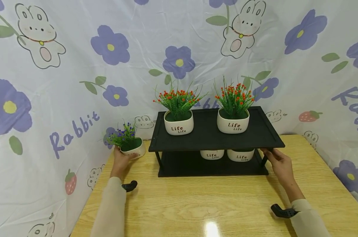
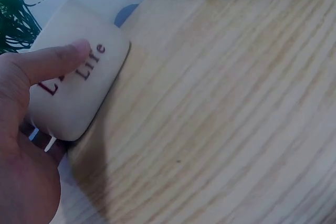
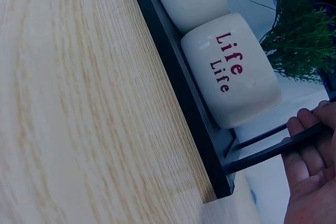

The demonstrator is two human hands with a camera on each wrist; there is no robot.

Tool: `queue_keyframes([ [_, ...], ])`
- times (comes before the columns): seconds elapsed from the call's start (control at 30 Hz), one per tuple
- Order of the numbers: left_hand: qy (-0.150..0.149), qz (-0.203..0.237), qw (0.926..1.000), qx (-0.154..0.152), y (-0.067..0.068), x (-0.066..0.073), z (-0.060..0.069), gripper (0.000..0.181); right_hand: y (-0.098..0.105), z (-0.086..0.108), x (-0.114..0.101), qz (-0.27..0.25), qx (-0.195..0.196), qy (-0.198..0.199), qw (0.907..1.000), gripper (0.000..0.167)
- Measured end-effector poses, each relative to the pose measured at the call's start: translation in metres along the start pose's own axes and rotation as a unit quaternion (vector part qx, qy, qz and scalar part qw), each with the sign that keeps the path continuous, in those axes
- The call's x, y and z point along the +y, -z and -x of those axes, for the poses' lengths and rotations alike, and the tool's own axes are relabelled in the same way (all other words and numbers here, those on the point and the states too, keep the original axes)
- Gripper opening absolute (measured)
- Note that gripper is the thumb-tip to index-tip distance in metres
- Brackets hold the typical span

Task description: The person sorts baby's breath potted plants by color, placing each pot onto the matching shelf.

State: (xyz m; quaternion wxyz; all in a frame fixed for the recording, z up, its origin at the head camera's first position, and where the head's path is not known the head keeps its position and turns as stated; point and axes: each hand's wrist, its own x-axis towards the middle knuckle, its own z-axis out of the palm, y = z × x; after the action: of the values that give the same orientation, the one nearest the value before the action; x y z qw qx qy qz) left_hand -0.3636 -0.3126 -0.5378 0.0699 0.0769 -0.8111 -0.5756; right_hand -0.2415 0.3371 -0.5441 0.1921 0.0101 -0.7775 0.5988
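Observation:
At the table's left edge my left hand [image 1: 121,162] grips a white oval flower pot [image 1: 139,150] with purple flowers and green grass. In the left wrist view the thumb [image 2: 58,62] presses across its "Life" lettering; whether the base touches the table, I cannot tell. My right hand [image 1: 282,166] holds the right front post [image 3: 278,152] of a black two-tier shelf [image 1: 204,131], just below the top board. Two white pots with red flowers, the left pot [image 1: 179,123] and the right pot [image 1: 233,122], stand on top. Two more pots [image 3: 231,72] stand on the lower tier, their plants mostly hidden in the head view.
The shelf stands on a light wooden table [image 1: 196,204]. Behind and at both sides hangs a white cloth [image 1: 149,39] printed with rabbits and purple flowers. Black camera mounts [image 1: 129,186] are worn at both wrists.

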Motion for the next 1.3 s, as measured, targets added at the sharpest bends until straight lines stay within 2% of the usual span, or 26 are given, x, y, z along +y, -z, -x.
queue_keyframes([
  [0.13,0.035,-0.039,0.9986,0.01,-0.002,-0.003,0.002,0.115,-0.001,0.0,0.001,-0.015,-0.001,0.01,0.9998,0.045],
  [0.2,0.043,-0.042,0.9982,0.012,-0.004,-0.004,0.003,0.117,-0.001,0.0,0.001,-0.011,0.0,0.012,0.9999,0.045],
  [0.47,0.035,0.007,0.9993,-0.009,-0.006,-0.008,0.001,0.118,0.0,-0.001,-0.001,-0.002,-0.002,0.005,1.0,0.047],
  [0.67,0.016,0.007,0.9999,0.0,-0.006,-0.009,0.003,0.117,-0.001,0.0,-0.001,-0.008,-0.002,0.005,1.0,0.046],
  [0.93,-0.008,0.016,0.9994,0.03,-0.01,-0.012,0.004,0.117,0.0,0.0,0.001,-0.018,-0.003,0.01,0.9998,0.045],
  [1.2,0.003,0.017,0.9994,0.032,-0.01,-0.01,0.006,0.123,0.0,-0.001,0.001,-0.026,-0.002,0.009,0.9996,0.045],
  [1.3,0.008,0.003,0.9995,0.029,-0.008,-0.01,0.006,0.123,0.0,-0.001,0.0,-0.019,-0.002,0.004,0.9998,0.046],
])
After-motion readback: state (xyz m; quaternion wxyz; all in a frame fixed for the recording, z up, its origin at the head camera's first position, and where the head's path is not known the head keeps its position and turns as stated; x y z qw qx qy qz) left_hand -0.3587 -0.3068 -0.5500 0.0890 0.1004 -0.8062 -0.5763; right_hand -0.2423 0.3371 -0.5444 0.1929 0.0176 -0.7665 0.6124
